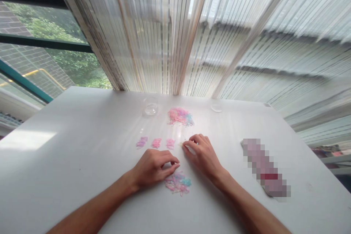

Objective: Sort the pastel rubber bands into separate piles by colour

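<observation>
Our L hand (pixel 160 164) & R hand (pixel 199 150) half-curled, can't tell if pinching; 3 sm. bundles (pixel 156 143), 10 o'clock; 2 pastel piles (pixel 179 115), 12 & 6.

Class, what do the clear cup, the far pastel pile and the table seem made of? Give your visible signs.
Clear cup: plastic or glass, smooth and glossy; it is see-through with bright glints.
Far pastel pile: perhaps rubber or soft plastic, judging by its thin, brightly coloured pieces; finish unclear.
Table: possibly laminate or painted board; the smooth white surface shows pale reflections.
</observation>
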Demonstrator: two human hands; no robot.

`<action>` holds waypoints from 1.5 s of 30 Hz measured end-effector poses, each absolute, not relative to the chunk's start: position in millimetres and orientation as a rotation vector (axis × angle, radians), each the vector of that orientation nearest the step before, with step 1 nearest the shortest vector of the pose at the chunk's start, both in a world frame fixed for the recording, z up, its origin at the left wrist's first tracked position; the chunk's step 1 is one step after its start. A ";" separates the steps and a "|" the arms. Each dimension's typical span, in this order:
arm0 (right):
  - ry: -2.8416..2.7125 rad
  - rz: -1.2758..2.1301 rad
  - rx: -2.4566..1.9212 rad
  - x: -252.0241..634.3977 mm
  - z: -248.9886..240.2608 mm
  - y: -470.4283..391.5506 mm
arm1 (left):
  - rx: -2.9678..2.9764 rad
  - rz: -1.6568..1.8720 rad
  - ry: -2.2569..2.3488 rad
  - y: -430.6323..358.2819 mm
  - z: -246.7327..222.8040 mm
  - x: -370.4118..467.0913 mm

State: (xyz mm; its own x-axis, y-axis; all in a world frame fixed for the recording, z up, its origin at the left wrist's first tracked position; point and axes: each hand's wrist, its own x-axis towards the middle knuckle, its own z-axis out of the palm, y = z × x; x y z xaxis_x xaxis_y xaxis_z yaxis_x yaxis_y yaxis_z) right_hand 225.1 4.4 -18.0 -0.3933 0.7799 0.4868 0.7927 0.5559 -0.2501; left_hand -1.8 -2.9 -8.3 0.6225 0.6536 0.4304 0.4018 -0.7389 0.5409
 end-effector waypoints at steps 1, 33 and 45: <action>-2.234 -0.033 -1.257 224.7 -18.2 4.9 | 2.453 0.877 0.840 -2.8 -8.4 -1.8; -2.393 0.029 -1.202 232.1 -7.8 4.1 | 2.425 0.553 0.699 -4.1 3.4 -8.1; -2.302 0.017 -1.237 231.2 -8.5 4.2 | 2.416 0.549 0.718 -0.7 4.7 -12.1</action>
